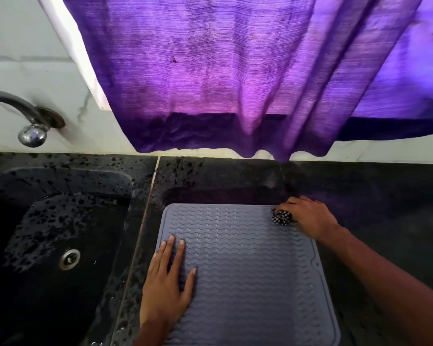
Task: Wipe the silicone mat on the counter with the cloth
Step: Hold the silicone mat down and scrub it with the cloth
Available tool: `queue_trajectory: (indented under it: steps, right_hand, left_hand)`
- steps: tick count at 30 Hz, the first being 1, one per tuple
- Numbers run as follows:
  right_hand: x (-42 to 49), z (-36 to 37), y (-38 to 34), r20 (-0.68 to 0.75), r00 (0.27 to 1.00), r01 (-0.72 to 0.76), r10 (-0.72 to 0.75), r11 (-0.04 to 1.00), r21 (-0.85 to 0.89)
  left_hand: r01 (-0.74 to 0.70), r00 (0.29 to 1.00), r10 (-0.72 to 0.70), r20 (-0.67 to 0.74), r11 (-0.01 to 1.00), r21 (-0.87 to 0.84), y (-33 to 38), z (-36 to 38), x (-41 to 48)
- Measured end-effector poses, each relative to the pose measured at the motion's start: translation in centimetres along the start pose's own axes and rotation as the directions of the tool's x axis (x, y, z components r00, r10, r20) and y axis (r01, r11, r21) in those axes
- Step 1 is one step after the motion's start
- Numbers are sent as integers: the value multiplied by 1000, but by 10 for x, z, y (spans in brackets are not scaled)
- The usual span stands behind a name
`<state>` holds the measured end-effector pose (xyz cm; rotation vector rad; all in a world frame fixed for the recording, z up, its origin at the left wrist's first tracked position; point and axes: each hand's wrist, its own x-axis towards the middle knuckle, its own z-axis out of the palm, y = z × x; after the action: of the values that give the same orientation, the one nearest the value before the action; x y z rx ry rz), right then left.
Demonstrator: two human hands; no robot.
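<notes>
A purple curtain (223, 71) fills the upper half of the frame, its darker hem hanging just above the back edge of a black speckled worktop (360, 186). A black sink (35, 283) takes the lower left of the frame, its surface wet and mottled. Just right of it, in the lower centre, a grey silicone mat (248, 270) with wavy ridges lies flat on the worktop.

The left hand (166, 283) rests palm down on the left edge of the mat, fingers straight and spread. The right hand (308, 218) is at the mat's upper right corner, its fingers curled round a bunched black-and-white checked cloth (281, 217) that touches the mat there.

A metal tap (33, 126) juts from the white wall at the left edge of the frame, above the sink. A round metal drain (69, 258) sits in the sink floor.
</notes>
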<state>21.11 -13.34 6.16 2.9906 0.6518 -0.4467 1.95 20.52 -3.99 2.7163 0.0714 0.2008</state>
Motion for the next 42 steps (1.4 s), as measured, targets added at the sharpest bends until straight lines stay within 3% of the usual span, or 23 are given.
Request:
queue_trajectory:
  steps: [5,8,12,15,31,42]
  right_hand:
    - [4,-10,-15,-13,1000,-12,13,993,114]
    - [13,-11,-43,-69,997,53,-39,977,207]
    - [29,-11,-86,-153,980,156,-128,970,185]
    - [34,-5,-98,-119,980,170,-159,981,93]
    - [-13,4,10,-50,996,-64,69,993,98]
    - [-16,17,30,-58,989,-122,135,976,178]
  left_hand:
    - [-1,1000,1,-3,1000,16,3,-2,0]
    - [7,1000,-7,2,1000,17,2,-2,0]
    - [12,1000,-12,8,1000,7,1,-1,0]
    - [12,1000,-12,10,1000,18,1,0,0]
    - [20,1000,-21,15,999,50,3,-3,-1]
    - [30,998,-34,46,996,81,5,-6,0]
